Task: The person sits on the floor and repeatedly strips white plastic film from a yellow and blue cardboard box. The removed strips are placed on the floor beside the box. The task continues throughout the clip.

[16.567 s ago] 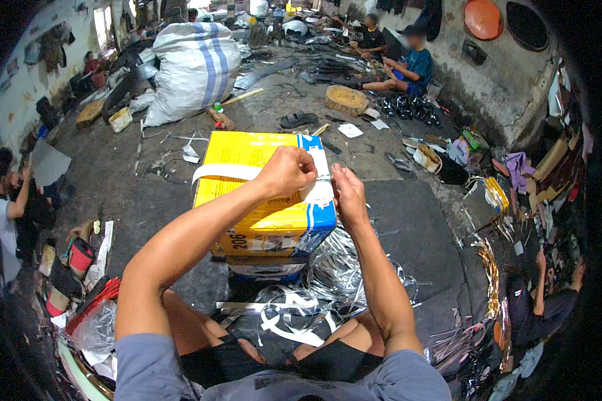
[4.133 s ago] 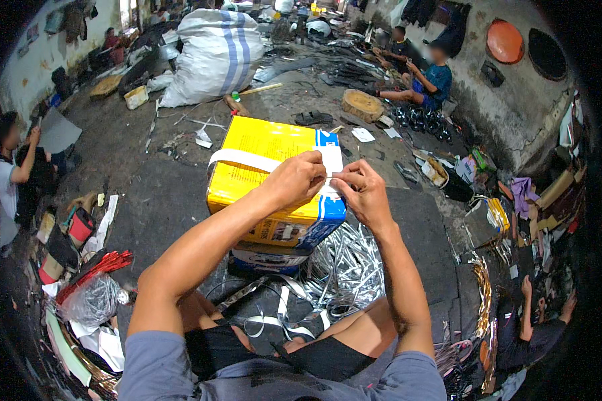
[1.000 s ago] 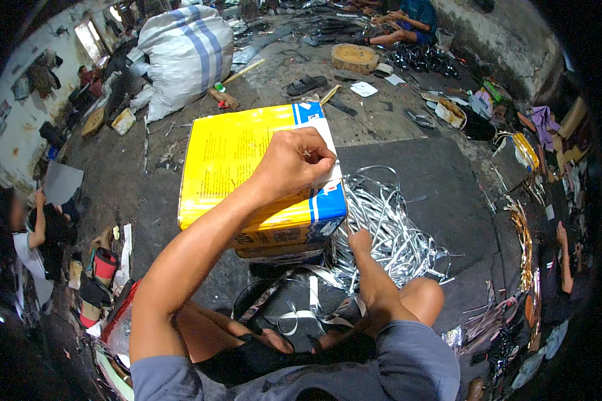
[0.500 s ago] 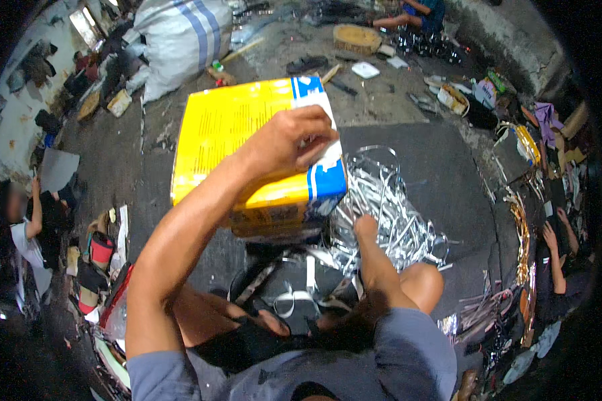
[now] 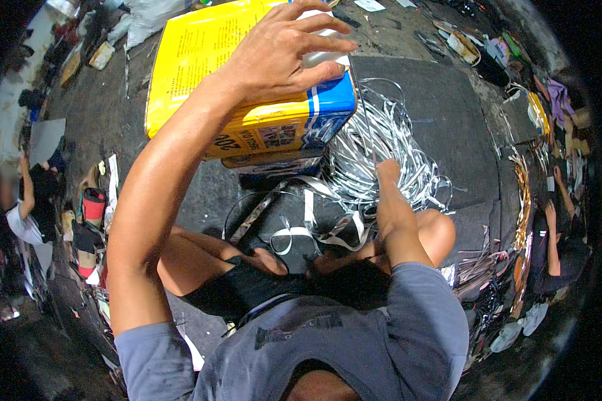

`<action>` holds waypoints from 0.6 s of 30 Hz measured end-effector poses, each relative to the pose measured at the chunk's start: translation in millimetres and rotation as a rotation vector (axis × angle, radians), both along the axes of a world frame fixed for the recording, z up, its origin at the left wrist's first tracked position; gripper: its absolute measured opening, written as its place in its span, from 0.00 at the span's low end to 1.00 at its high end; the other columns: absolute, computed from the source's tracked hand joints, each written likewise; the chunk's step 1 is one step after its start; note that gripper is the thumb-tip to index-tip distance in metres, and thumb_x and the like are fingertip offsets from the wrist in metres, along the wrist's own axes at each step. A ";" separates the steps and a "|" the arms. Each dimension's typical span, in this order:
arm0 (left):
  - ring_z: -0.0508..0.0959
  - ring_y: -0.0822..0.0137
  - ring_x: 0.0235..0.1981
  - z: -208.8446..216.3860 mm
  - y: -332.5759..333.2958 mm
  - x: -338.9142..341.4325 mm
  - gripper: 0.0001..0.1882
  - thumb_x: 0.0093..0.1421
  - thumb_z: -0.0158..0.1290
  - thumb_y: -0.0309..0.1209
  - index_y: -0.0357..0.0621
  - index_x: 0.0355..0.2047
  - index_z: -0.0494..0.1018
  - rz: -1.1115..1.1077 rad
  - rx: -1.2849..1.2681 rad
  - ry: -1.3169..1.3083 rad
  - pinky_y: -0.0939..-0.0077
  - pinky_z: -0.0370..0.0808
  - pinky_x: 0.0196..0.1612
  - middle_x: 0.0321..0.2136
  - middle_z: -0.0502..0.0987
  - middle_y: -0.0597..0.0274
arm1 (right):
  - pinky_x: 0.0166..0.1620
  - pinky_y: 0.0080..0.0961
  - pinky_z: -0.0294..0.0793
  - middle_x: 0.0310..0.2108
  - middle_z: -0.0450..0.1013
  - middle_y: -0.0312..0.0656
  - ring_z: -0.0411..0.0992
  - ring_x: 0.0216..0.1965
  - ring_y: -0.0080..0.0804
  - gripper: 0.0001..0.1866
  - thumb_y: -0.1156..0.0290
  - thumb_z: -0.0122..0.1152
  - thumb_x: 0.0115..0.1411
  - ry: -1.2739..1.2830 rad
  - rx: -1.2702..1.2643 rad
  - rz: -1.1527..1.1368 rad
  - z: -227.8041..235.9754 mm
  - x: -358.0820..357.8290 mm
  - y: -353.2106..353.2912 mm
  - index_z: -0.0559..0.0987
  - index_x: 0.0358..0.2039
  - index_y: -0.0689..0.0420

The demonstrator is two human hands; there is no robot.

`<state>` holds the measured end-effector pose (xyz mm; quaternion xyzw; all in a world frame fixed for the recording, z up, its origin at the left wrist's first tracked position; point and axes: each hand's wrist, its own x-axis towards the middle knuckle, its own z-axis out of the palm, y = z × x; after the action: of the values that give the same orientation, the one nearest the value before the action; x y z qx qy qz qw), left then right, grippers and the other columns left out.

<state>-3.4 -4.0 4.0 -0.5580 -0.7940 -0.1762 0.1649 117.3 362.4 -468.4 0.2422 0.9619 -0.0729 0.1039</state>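
Observation:
A yellow and blue box (image 5: 197,63) stands in front of me, with a further box-like piece (image 5: 274,164) showing beneath it. Over its right end, my left hand (image 5: 297,50) is spread, fingers apart, thumb by the blue edge; nothing shows in its grasp. My right hand (image 5: 387,168) is closed, low to the right of the box. A thin strip seems to run from it up toward the box's right edge. Around that hand lies a tangled heap of shiny silver strips (image 5: 408,147). Its fingertips are partly hidden.
White loose strips (image 5: 308,207) curl on the floor between the box and my crossed legs. Copper-coloured strips (image 5: 520,200) lie at the right, near another person (image 5: 558,247). A second person (image 5: 27,207) sits at the left. A white sack (image 5: 150,20) stands far left.
My left hand has gone from curled fingers to spread ones above the box. The view has shifted, so the box appears higher. My right hand stays closed by the silver heap.

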 end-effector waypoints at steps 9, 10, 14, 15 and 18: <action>0.63 0.49 0.67 -3.1 6.0 0.8 0.29 0.66 0.47 0.55 0.48 0.54 0.79 0.054 -0.014 0.185 0.55 0.59 0.69 0.64 0.68 0.51 | 0.49 0.42 0.80 0.38 0.82 0.55 0.81 0.41 0.53 0.22 0.62 0.63 0.53 0.120 -0.168 -0.338 83.0 1.1 -99.5 0.82 0.43 0.66; 0.64 0.48 0.65 -1.8 5.5 2.9 0.28 0.66 0.47 0.54 0.48 0.53 0.79 0.082 0.025 0.262 0.55 0.61 0.68 0.63 0.69 0.51 | 0.51 0.41 0.78 0.42 0.80 0.62 0.79 0.46 0.57 0.22 0.64 0.62 0.52 0.057 -0.339 -0.214 98.0 13.4 -118.5 0.81 0.42 0.69; 0.78 0.53 0.50 6.5 6.8 27.3 0.18 0.58 0.57 0.29 0.49 0.51 0.77 0.013 0.317 0.559 0.61 0.76 0.53 0.50 0.78 0.57 | 0.56 0.45 0.75 0.52 0.74 0.64 0.76 0.52 0.57 0.32 0.52 0.64 0.53 -0.180 -0.422 0.209 105.5 38.6 -208.7 0.79 0.50 0.67; 0.77 0.53 0.52 5.3 4.9 40.2 0.21 0.57 0.57 0.30 0.51 0.53 0.75 0.030 0.294 0.594 0.60 0.75 0.55 0.53 0.77 0.58 | 0.60 0.40 0.73 0.62 0.67 0.62 0.70 0.60 0.53 0.42 0.45 0.65 0.53 0.029 -0.486 0.262 96.6 53.3 -219.5 0.72 0.59 0.67; 0.79 0.57 0.47 -6.1 -11.7 93.3 0.20 0.49 0.62 0.28 0.44 0.45 0.79 -0.011 0.358 0.423 0.64 0.78 0.48 0.48 0.79 0.56 | 0.58 0.48 0.71 0.59 0.69 0.55 0.65 0.63 0.54 0.29 0.56 0.64 0.57 0.276 -0.055 0.340 57.3 56.0 -250.6 0.75 0.57 0.54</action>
<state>90.0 -15.7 -2.1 -0.5486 -0.6951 -0.1943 0.4220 173.4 111.8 -411.1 0.0614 0.9916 -0.1132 -0.0115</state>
